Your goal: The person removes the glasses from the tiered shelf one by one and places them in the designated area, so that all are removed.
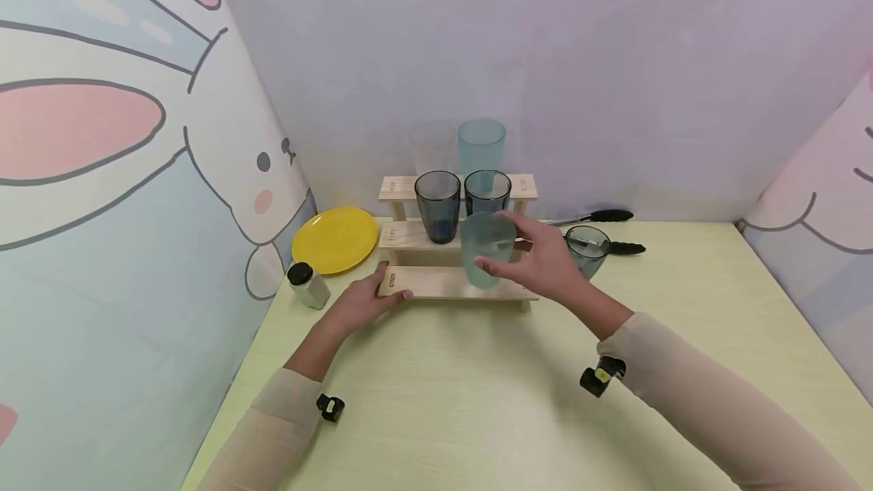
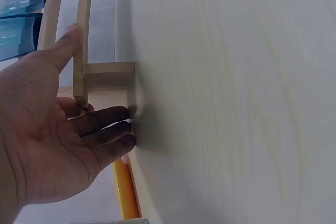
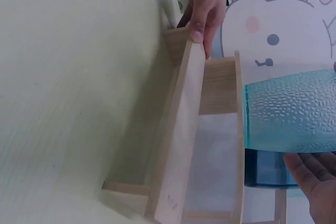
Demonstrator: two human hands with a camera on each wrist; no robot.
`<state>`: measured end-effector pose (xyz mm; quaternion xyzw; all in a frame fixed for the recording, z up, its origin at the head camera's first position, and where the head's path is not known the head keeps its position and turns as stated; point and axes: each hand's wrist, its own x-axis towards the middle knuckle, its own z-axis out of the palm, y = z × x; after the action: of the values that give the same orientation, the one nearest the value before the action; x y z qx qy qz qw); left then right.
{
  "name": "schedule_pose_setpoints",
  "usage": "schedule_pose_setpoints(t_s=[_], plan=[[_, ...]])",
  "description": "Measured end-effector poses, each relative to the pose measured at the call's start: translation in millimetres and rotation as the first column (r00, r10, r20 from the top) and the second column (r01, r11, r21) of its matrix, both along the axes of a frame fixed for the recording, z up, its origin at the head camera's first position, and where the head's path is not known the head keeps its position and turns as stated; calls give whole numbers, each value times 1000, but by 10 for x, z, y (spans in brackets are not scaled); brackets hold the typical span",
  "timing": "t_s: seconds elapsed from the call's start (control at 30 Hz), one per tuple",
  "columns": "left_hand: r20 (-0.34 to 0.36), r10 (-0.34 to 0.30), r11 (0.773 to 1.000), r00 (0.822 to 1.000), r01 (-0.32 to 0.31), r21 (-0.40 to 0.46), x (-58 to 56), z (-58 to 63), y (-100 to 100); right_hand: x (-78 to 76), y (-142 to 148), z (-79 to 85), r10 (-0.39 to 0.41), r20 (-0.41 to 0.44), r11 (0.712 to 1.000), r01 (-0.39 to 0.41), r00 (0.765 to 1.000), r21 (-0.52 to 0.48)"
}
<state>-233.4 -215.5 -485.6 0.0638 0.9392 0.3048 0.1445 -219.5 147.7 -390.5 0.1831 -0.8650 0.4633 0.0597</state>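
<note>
My right hand point(image 1: 549, 260) holds a pale green textured tumbler point(image 1: 486, 245), thumb on its near side and fingers round the far side. In the head view the tumbler overlaps the lowest tier of a three-tier wooden rack point(image 1: 430, 283). At the rack's left end, my left hand point(image 1: 361, 303) grips that lowest board, its thumb point(image 2: 65, 45) on the board and the index finger beneath its end. Two dark grey tumblers point(image 1: 439, 211) stand on the middle tier. The top tier bears a clear tumbler point(image 1: 433, 148) and a light blue one point(image 1: 481, 146).
Left of the rack lie a yellow plate point(image 1: 336, 241) and a black-lidded jar point(image 1: 309, 286). To the right stands another dark grey glass point(image 1: 588, 245), beside two black-handled utensils point(image 1: 610, 216). Walls with rabbit drawings close in the table point(image 1: 436, 400) behind and at the sides.
</note>
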Motion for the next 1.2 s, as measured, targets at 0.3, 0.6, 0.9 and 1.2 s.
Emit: schedule_pose_setpoints(t_s=[0.3, 0.6, 0.9, 1.2], plan=[[0, -4, 1000, 1000, 4, -12, 1, 19, 9, 17, 292, 179, -33, 12, 999, 33, 999, 13], [7, -2, 1000, 1000, 2, -5, 4, 32, 12, 12, 572, 210, -41, 48, 997, 44, 998, -57], [7, -5, 1000, 1000, 5, 3, 16, 37, 3, 16, 877, 228, -75, 100, 988, 88, 992, -124], [-14, -19, 1000, 1000, 19, 1, 7, 18, -11, -22, 1219, 226, -80, 148, 986, 100, 986, -131]])
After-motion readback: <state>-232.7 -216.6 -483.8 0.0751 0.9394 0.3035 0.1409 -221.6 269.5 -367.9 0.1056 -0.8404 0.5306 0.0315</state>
